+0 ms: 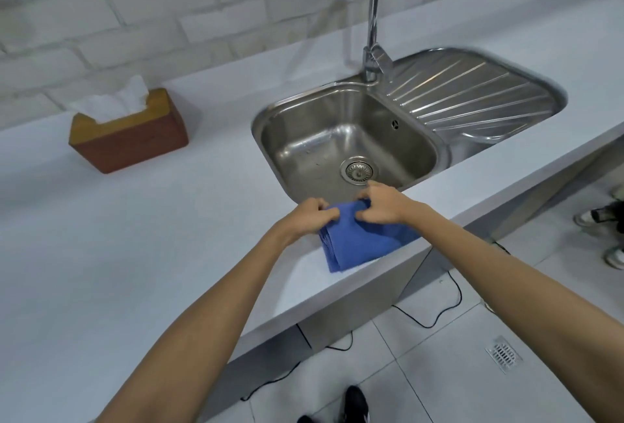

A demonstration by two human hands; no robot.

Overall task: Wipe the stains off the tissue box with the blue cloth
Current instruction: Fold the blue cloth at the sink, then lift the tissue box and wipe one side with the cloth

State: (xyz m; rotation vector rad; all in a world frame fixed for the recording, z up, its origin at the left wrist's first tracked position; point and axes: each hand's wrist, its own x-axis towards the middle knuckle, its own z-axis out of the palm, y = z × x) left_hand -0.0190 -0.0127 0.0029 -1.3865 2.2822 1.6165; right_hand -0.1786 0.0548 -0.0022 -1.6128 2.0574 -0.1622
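Note:
The blue cloth [361, 243], folded into several layers, lies on the white counter's front edge just before the sink. My left hand [312, 216] pinches its far left corner and my right hand [381, 203] pinches its far edge beside it, fingertips nearly touching. The wooden tissue box [135, 135], brown with a yellowish top and a white tissue sticking up, stands far to the left near the brick wall, well away from both hands.
A steel sink [266, 118] with a drain and a ribbed drainboard [472, 91] sits behind the cloth, with a tall chrome tap [373, 27] at its back. The counter edge [337, 291] drops to a tiled floor with black cables, a floor grate and shoes.

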